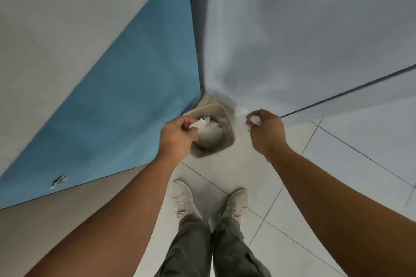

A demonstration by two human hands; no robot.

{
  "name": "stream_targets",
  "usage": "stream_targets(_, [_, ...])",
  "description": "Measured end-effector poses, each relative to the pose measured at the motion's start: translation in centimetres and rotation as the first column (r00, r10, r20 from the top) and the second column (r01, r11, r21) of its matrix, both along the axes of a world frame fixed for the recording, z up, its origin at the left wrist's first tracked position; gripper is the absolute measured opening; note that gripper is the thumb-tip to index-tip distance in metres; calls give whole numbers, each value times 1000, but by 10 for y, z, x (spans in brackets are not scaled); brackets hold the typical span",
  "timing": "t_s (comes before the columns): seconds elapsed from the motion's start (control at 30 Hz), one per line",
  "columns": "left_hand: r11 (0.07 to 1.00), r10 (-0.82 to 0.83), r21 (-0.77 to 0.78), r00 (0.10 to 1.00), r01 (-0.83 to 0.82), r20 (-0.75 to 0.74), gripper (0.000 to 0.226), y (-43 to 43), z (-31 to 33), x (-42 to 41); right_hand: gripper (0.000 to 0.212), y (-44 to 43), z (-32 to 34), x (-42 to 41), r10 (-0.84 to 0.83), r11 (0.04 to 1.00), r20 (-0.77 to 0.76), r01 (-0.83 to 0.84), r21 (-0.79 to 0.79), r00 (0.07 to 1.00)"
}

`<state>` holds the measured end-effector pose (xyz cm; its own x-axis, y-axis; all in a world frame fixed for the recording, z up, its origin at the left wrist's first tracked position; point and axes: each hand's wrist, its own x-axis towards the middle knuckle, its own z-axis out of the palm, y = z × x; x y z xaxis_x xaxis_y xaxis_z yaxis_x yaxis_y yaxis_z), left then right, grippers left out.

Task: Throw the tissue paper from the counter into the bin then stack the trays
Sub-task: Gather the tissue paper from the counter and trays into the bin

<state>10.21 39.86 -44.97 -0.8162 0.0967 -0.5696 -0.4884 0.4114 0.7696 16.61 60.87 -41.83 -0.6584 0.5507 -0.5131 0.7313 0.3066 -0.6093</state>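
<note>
Tissue in both hands at the corner bin.
Head view: left hand [177, 134] pinches a tissue [199, 124] above the bin [216, 107] mouth; right hand [266, 131], fingers curled round a second tissue [255, 120], hangs just right of the rim and likely needs a leftward shift.

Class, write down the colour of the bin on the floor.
Beige. The bin shows best in the head view, the only one.

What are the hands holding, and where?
The left hand pinches one tissue by its end; the right hand curls its fingers round a crumpled tissue wad.
</note>
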Motion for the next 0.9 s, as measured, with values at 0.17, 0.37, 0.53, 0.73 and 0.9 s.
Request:
stream_targets(0.17, [998, -39, -52, 998, 41, 41, 28, 4, -83, -4, 24, -2, -71, 11, -46, 999, 71, 44, 22, 996])
stream_targets(0.37, [983, -101, -136, 985, 120, 137, 23, 13, -158, 0, 8, 4, -119, 20, 67, 997, 161, -71, 19, 985])
stream_targets(0.53, [936, -237, -220, 955, 274, 180, 70, 12, -168, -1, 18, 5, -138, 15, 95, 993, 208, -108, 55, 974])
stream_targets(0.73, [918, -206, -317, 970, 238, 130, 55, -10, -154, -5, 30, -12, -151, 1, 112, 993, 313, -119, 3, 943])
stream_targets(0.9, [953, -152, -245, 982, 176, 115, 44, -26, -150, -7, 28, -44, -158, -27, 126, 988, 193, -104, -118, 973])
